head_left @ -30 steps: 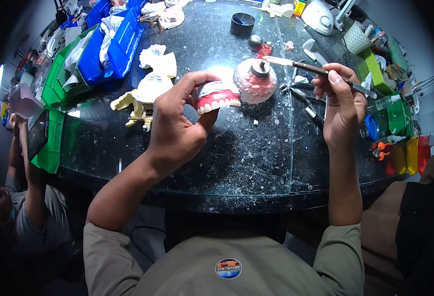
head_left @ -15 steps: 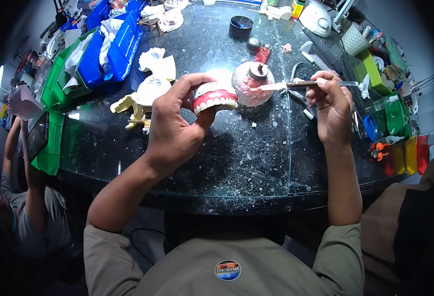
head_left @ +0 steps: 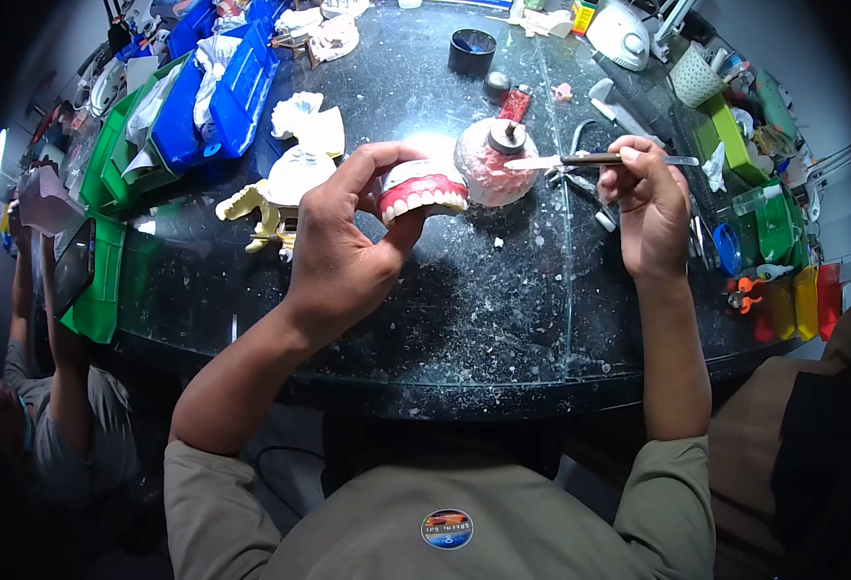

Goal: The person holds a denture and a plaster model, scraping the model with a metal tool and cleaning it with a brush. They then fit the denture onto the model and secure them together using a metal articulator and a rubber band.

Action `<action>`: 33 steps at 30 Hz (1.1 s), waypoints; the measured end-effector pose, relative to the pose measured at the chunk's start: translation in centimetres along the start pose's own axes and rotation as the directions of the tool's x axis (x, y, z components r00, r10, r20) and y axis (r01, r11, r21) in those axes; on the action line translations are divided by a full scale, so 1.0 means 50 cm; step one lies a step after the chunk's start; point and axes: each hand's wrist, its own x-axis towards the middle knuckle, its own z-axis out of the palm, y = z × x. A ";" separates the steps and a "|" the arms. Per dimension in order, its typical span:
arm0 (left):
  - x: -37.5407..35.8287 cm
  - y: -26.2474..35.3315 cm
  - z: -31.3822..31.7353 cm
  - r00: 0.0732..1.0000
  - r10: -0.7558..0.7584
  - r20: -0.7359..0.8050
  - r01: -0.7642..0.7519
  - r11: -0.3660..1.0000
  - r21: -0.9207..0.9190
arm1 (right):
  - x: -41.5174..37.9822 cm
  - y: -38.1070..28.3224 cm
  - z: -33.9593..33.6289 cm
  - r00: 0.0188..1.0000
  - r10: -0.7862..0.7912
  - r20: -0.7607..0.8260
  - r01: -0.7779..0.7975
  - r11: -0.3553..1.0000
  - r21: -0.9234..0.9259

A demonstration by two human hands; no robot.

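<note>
Lower than a second ago, the brown-handled metal spatula (head_left: 590, 159) is pinched in the right hand (head_left: 657, 227), its tip by the pink-smeared round burner (head_left: 493, 182) – contact unclear. Fingers of the left hand (head_left: 333, 266) clamp the red-gummed, white-toothed dental model (head_left: 425, 196) beside it; steady wrists and light pressure suit such fine work. One blue plastic bin (head_left: 240, 124) holds crumpled white material – the round black cup (head_left: 471, 64), something bluish.

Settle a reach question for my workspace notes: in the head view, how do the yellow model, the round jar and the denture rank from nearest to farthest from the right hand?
1. Round jar: just left of the right hand.
2. Denture: farther left, in the left hand.
3. Yellow model: beyond the left hand.
</note>
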 end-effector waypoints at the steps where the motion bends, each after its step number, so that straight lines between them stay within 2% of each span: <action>1: 0.000 0.000 0.000 1.000 0.001 0.000 -0.001 1.000 0.002 | -0.001 -0.002 0.003 1.000 -0.023 0.000 0.023 0.999 0.031; 3: 0.000 -0.001 0.000 1.000 0.018 0.005 -0.018 1.000 0.009 | -0.004 -0.011 0.015 0.998 -0.069 -0.003 0.069 0.993 0.092; 7: -0.001 0.002 0.001 0.998 0.060 0.009 -0.060 0.997 0.045 | -0.021 -0.027 0.042 0.956 -0.292 -0.001 0.291 0.953 -0.090; 10: -0.004 0.004 0.001 0.997 0.074 0.035 -0.076 0.993 0.091 | -0.027 -0.036 0.055 0.931 -0.365 0.014 0.357 0.901 -0.247; 13: -0.006 0.012 -0.006 0.993 0.042 0.106 -0.057 0.987 0.147 | -0.023 -0.044 0.062 0.914 -0.404 0.021 0.393 0.875 -0.282; 22: -0.007 0.007 -0.002 0.989 0.123 0.081 -0.135 0.976 0.173 | -0.015 -0.056 0.058 0.903 -0.429 0.032 0.415 0.850 -0.323; 33: -0.007 0.007 -0.003 0.987 0.139 0.083 -0.151 0.976 0.157 | -0.017 -0.056 0.063 0.910 -0.413 0.039 0.403 0.857 -0.322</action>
